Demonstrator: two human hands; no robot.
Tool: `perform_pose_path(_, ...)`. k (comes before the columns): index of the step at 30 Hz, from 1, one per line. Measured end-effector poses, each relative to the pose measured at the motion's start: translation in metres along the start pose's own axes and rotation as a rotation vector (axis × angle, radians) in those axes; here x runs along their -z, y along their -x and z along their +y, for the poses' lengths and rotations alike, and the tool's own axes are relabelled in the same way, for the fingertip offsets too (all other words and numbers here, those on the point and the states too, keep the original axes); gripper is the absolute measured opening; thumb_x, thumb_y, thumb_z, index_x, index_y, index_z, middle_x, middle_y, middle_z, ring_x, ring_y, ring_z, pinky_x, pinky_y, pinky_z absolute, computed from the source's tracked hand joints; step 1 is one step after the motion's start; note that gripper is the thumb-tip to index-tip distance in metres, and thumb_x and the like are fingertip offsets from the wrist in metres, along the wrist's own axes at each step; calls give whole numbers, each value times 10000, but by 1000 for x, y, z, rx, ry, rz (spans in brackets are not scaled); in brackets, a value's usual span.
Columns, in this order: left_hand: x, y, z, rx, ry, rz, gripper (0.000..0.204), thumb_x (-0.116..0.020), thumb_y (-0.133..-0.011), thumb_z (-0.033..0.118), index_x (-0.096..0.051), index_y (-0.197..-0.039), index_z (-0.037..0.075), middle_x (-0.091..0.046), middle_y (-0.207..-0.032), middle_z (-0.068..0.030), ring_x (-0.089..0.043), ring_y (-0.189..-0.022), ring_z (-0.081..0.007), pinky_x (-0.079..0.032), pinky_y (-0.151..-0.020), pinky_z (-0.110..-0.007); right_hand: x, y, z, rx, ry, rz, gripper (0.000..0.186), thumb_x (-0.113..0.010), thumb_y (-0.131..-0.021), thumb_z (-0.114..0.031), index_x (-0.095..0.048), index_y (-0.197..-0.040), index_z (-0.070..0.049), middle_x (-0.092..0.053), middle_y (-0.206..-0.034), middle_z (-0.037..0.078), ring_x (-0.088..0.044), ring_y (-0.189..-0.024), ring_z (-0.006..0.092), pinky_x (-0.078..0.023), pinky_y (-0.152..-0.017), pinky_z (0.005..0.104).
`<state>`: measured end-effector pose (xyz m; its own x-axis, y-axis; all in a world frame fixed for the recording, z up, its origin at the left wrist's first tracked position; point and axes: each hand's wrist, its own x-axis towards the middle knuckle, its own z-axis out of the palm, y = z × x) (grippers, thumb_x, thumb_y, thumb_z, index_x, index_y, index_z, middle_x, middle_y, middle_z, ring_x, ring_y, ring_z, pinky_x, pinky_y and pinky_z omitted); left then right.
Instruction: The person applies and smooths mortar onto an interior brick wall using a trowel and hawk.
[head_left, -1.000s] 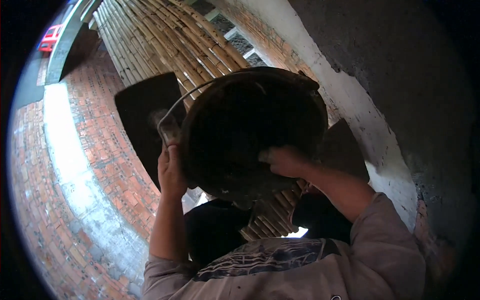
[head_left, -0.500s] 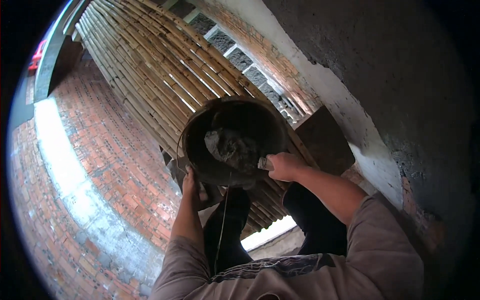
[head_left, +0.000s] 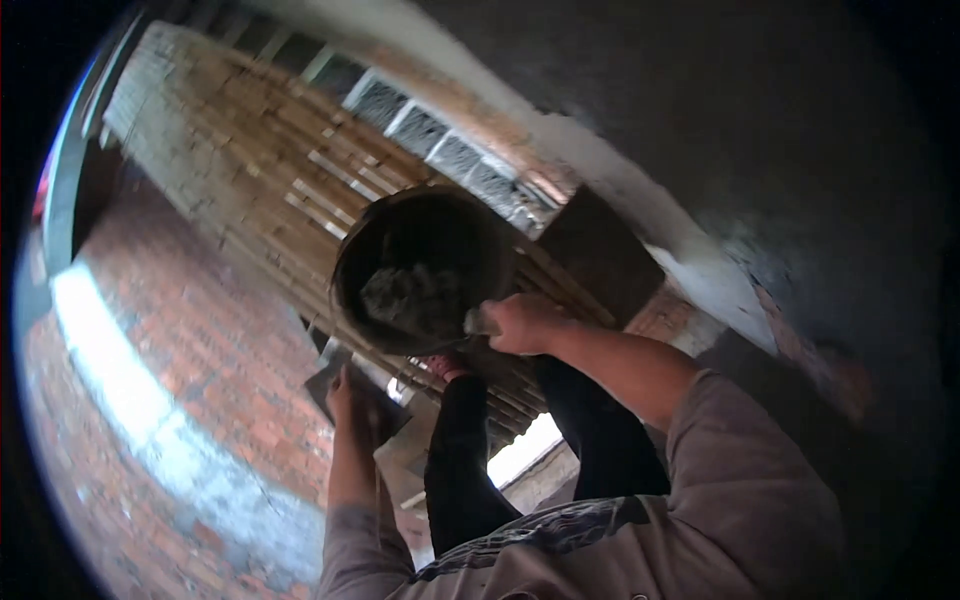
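Note:
A dark bucket [head_left: 420,230] rests on bamboo poles, with grey mortar [head_left: 395,290] inside. My right hand [head_left: 525,322] is closed on a pale tool handle [head_left: 480,320] at the bucket's near right rim; the tool's head is not clearly visible in the mortar. My left hand [head_left: 340,395], below and left of the bucket and apart from it, grips a dark flat board [head_left: 320,385]. The picture is blurred by motion, so its fingers are unclear in detail.
A bamboo platform [head_left: 230,130] runs diagonally under me, with a dark panel [head_left: 600,250] at its right. A plastered wall [head_left: 750,120] rises on the right. Far below on the left lie a brick surface [head_left: 200,340] and a pale strip [head_left: 110,340]. My legs [head_left: 460,450] show underneath.
The bucket looked close and raised; it now sits lower and farther away. My left hand has left its rim and moved down-left to the board. Mortar has come into sight. The view has tilted.

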<state>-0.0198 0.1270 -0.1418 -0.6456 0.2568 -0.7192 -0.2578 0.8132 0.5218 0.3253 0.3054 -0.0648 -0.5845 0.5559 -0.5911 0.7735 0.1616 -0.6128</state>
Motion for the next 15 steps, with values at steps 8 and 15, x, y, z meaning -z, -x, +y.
perform_pose_path(8, 1, 247, 143, -269, -102, -206, 243, -575, -831, 248, -590, -891, 13, -599, -795, -77, -554, -708, -158, -439, -671, -251, 161, 187, -97, -55, -176, 228, 232, -580, -677, -247, -521, -749, -35, -609, -696, 165, -572, -621, 378, -444, -540, 443)
perform_pose_path(15, -40, 456, 236, -512, -289, -729, 254, -472, -873, 274, -572, -964, 60, -570, -874, -45, -533, -736, -152, -429, -678, -260, 250, 295, -191, 42, -221, 608, 204, -583, -640, -196, -522, -747, -34, -588, -681, 153, -549, -602, 365, -435, -547, 430)
